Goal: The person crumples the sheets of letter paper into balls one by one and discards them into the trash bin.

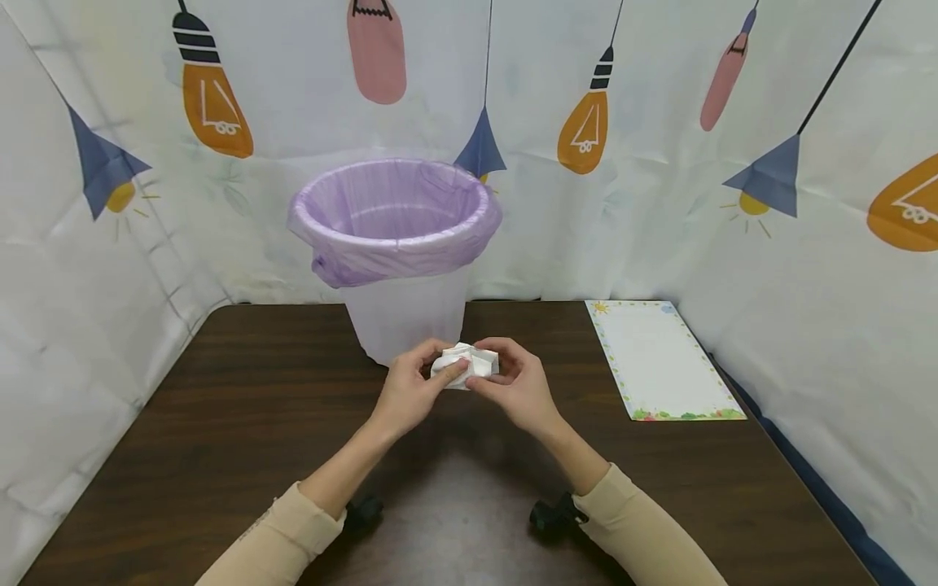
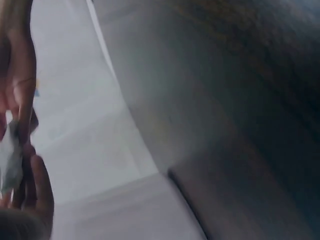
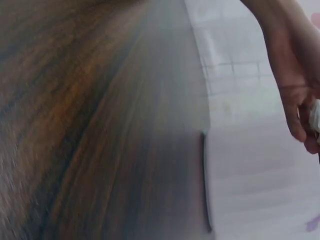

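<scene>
A small wad of crumpled white paper (image 1: 479,363), perhaps tissue, is held above the table between both hands in the head view. My left hand (image 1: 410,391) pinches its left side, thumb lying across the front. On the opposite side my right hand (image 1: 522,389) grips the paper with thumb and curled fingers. Just behind the hands stands a whitish bin (image 1: 406,313) with a purple liner (image 1: 396,259) folded over its rim. The left wrist view shows the paper (image 2: 10,160) at its left edge; in the right wrist view only a sliver of it shows at the right edge.
Dark wood-grain table (image 1: 242,423) lies under the hands. At the right, a white sheet with a decorated border (image 1: 667,358) lies flat near the table's edge. Patterned white curtains (image 1: 528,236) surround the table at the back and sides.
</scene>
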Motion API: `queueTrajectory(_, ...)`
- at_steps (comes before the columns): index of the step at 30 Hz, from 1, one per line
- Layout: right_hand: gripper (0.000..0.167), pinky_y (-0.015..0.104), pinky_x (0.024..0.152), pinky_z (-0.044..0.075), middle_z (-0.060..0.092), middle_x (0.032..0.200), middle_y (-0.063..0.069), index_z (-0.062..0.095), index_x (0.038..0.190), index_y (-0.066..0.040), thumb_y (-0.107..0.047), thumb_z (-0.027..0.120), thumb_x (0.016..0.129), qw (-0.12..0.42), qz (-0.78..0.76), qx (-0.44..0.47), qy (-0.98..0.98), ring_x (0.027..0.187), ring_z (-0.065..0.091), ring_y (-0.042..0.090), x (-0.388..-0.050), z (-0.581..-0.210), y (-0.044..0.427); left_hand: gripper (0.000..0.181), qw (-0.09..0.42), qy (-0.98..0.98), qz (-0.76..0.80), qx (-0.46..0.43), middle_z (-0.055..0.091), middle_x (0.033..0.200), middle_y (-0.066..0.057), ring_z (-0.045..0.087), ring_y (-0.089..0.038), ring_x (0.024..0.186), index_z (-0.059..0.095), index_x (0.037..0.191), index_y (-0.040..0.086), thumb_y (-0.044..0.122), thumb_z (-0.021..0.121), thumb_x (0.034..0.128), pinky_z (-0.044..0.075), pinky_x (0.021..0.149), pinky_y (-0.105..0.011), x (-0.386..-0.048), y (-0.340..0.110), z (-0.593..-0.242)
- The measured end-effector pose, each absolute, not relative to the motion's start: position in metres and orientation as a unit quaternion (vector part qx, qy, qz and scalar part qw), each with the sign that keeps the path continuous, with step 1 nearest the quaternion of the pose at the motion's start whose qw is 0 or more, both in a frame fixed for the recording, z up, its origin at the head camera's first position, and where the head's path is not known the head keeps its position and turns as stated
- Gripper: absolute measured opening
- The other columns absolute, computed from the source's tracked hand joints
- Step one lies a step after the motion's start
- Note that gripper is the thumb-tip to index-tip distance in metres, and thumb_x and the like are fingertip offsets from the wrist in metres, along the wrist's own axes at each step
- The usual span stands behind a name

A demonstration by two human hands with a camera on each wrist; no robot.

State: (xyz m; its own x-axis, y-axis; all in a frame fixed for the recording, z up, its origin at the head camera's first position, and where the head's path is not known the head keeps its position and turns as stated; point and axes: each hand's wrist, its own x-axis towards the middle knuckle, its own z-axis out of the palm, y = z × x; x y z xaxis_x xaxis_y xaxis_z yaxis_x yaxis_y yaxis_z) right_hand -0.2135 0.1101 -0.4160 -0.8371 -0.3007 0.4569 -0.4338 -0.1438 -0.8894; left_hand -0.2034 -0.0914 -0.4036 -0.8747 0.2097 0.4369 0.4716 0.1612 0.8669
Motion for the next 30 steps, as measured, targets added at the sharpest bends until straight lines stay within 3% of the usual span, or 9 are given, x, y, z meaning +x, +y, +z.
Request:
queueTrajectory(4, 0.044, 0.032, 0.076, 0.061, 0.065, 0.112, 0.017, 0.064, 0.123, 0.005, 0.013, 0.079, 0.082, 0.045, 0.7, 0.269, -0.66, 0.092, 0.064, 0.021, -0.214, -0.414, 0.116, 0.025, 0.069, -0.754, -0.594, -0.273, 0.072, 0.108, -0.007, 0.065, -0.019, 0.085, 0.069, 0.125, 0.003, 0.011, 0.067, 0.1014, 0.056, 0.072, -0.029, -0.203, -0.099, -0.401)
queueTrajectory(12, 0.039, 0.032, 0.074, 0.061, 0.067, 0.111, 0.017, 0.065, 0.118, 0.007, 0.013, 0.079, 0.082, 0.028, 0.704, 0.277, -0.653, 0.091, 0.065, 0.023, -0.21, -0.408, 0.118, 0.013, 0.131, -0.76, -0.56, -0.304, 0.069, 0.088, 0.001, 0.057, -0.016, 0.068, 0.074, 0.111, 0.008, 0.008, 0.065, 0.1017, 0.049, 0.059, -0.028, -0.201, -0.098, -0.399)
queueTrajectory(16, 0.04, 0.03, 0.072, 0.061, 0.067, 0.108, 0.017, 0.064, 0.116, 0.009, 0.016, 0.079, 0.08, 0.038, 0.713, 0.279, -0.643, 0.087, 0.066, 0.022, -0.21, -0.407, 0.118, 0.014, 0.125, -0.749, -0.586, -0.283, 0.071, 0.093, 0.0, 0.06, -0.018, 0.073, 0.075, 0.112, 0.008, 0.008, 0.067, 0.1005, 0.052, 0.062, -0.03, -0.201, -0.095, -0.399)
queueTrajectory(20, 0.041, 0.029, 0.072, 0.061, 0.068, 0.106, 0.013, 0.063, 0.114, 0.008, 0.017, 0.08, 0.078, 0.072, 0.709, 0.284, -0.641, 0.087, 0.066, 0.019, -0.213, -0.41, 0.119, 0.018, 0.17, -0.761, -0.579, -0.238, 0.071, 0.1, -0.001, 0.064, -0.018, 0.079, 0.076, 0.113, 0.011, 0.017, 0.075, 0.0964, 0.055, 0.067, -0.03, -0.199, -0.091, -0.398)
queueTrajectory(25, 0.041, 0.026, 0.069, 0.059, 0.067, 0.108, 0.014, 0.064, 0.113, 0.006, 0.021, 0.079, 0.077, 0.134, 0.684, 0.298, -0.652, 0.091, 0.065, 0.019, -0.216, -0.414, 0.118, 0.022, 0.29, -0.789, -0.51, -0.18, 0.065, 0.084, 0.001, 0.057, -0.013, 0.066, 0.073, 0.099, 0.012, 0.027, 0.086, 0.0869, 0.049, 0.058, -0.025, -0.191, -0.087, -0.396)
queueTrajectory(30, 0.04, 0.024, 0.07, 0.058, 0.067, 0.106, 0.019, 0.066, 0.11, 0.005, 0.021, 0.08, 0.076, 0.198, 0.639, 0.296, -0.682, 0.089, 0.066, 0.018, -0.215, -0.412, 0.113, 0.02, 0.282, -0.787, -0.522, -0.169, 0.072, 0.091, 0.003, 0.067, -0.011, 0.074, 0.071, 0.103, 0.01, 0.024, 0.08, 0.0929, 0.056, 0.065, -0.024, -0.187, -0.081, -0.394)
